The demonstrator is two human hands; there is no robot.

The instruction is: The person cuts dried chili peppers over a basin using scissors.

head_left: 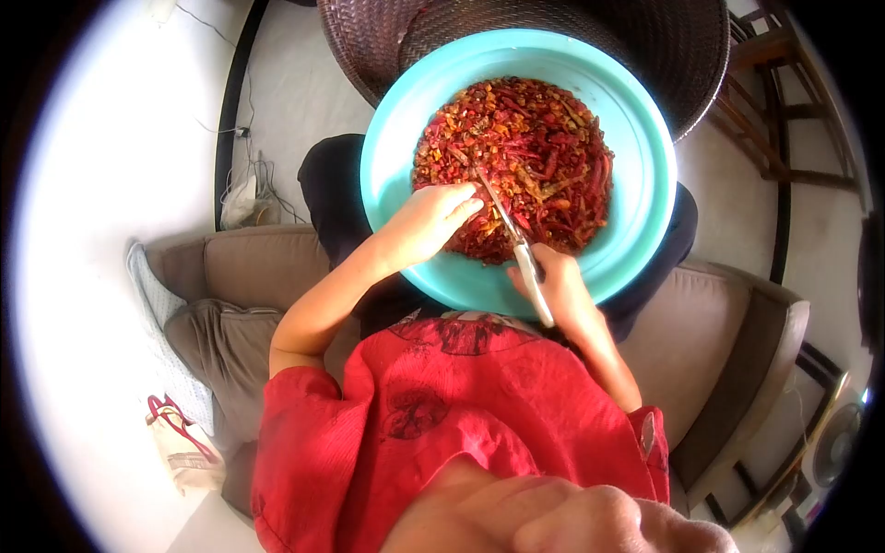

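A wide turquoise basin (641, 175) rests across my lap. Dried red chilies (544, 157) fill its bottom, some cut into small pieces and others still long. In my right hand (564, 288) is a pair of scissors (532, 272) with pale handles, its blades pointing up and left over the chilies. My left hand (433, 221) reaches over the basin's left side, fingers pinched close to the blades. A reddish bit of dried chili shows at those fingertips, mostly hidden by them.
Behind the basin stands a large dark woven basket (369, 46). I sit on a brown sofa (719, 318), with dark trousers (207, 350) lying on its left part. A wooden chair (784, 101) is at the upper right, a fan (837, 442) at lower right, cables (267, 180) on the left floor.
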